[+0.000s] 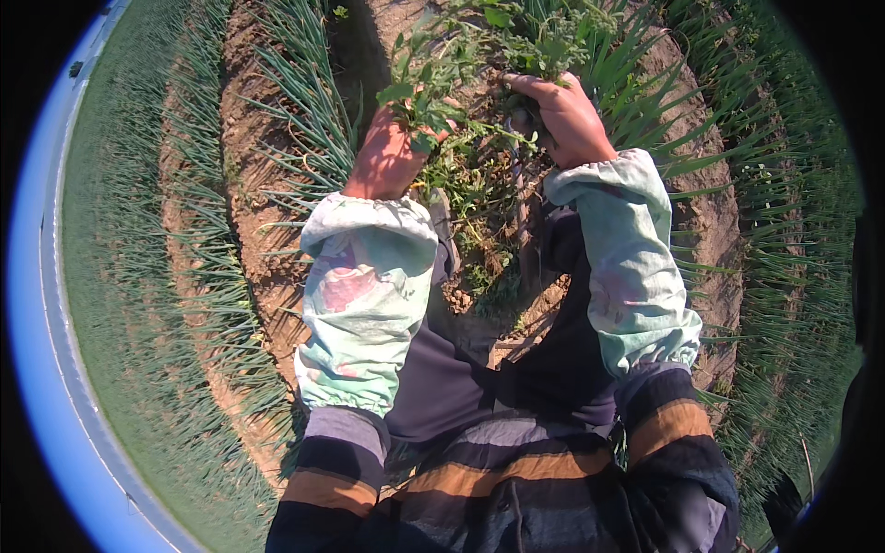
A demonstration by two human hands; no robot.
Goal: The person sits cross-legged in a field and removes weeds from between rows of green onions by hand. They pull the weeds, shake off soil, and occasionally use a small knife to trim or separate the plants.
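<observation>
My left hand [394, 148] is closed around a bunch of leafy green weeds [432, 104], whose stems and leaves spill over the fingers. To its right, my right hand [570, 114] grips another bunch of leafy weeds [546, 52], thumb uppermost; its lower fingers are in shadow. Between and below the hands, a heap of pulled weeds [484, 242] with tangled stems and roots lies on the soil between my legs. Light green patterned sleeve covers reach to both wrists.
Rows of green onion plants [311, 90] stand on my left, with more onion rows [781, 228] on my right. Bare soil furrows [705, 228] run between them. A pale strip, perhaps a road, borders the field at far left.
</observation>
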